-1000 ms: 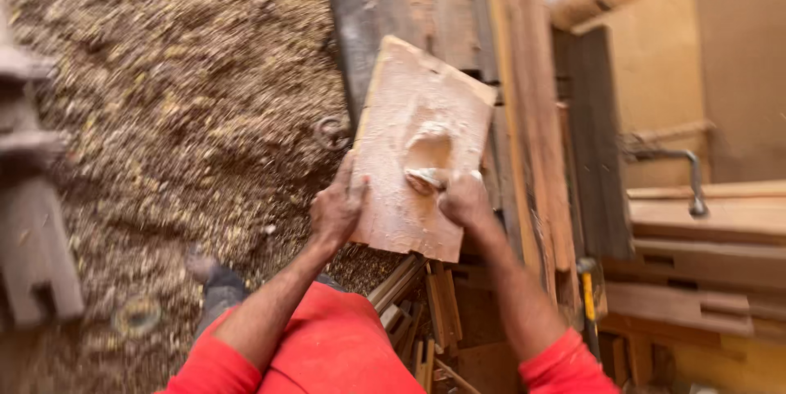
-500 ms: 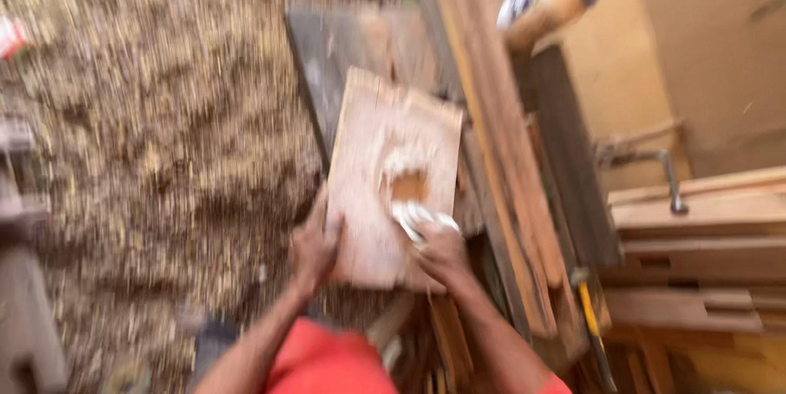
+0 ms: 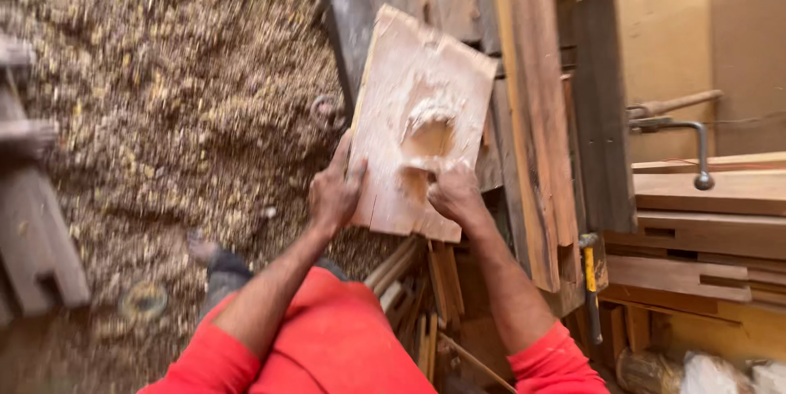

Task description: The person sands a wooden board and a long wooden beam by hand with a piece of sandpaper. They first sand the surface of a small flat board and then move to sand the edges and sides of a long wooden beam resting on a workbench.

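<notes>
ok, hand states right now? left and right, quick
Left hand: closed on the left edge of the wooden board.
Right hand: fingers curled, pressed on the board's face; anything in its grip cannot be told.

Shavings-strewn floor, stacked planks

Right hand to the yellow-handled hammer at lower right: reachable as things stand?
Probably yes. The right hand is pressed on the wooden board, busy with paste, but the hammer hangs just beside that forearm, with no plank seen crossing the gap between them.

My left hand grips the wooden board at its left edge. My right hand presses into pale paste smeared on its face.
</notes>
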